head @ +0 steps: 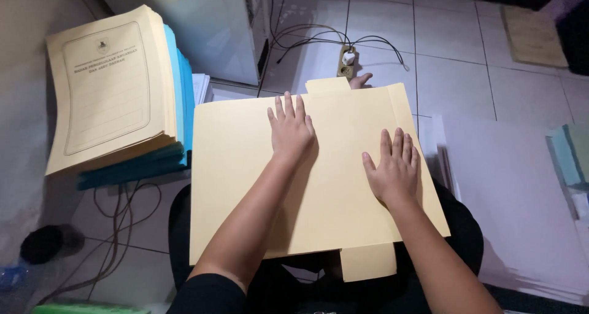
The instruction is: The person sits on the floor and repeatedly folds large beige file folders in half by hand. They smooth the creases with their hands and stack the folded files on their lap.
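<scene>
A large yellow paper folder [245, 185] lies spread flat across my lap, with small flaps sticking out at its far and near edges. My left hand [290, 128] rests palm down on its upper middle, fingers apart. Palm down too, my right hand [392, 170] presses on the folder's right part, fingers slightly spread. Neither hand holds anything. My toes [361, 79] show just past the folder's far edge.
A tall stack of yellow and blue folders [116, 93] stands at the left. White sheets [515, 197] lie on the tiled floor at the right. A power strip with a plug [347, 61] and cables sit ahead, beside a white cabinet [202, 25].
</scene>
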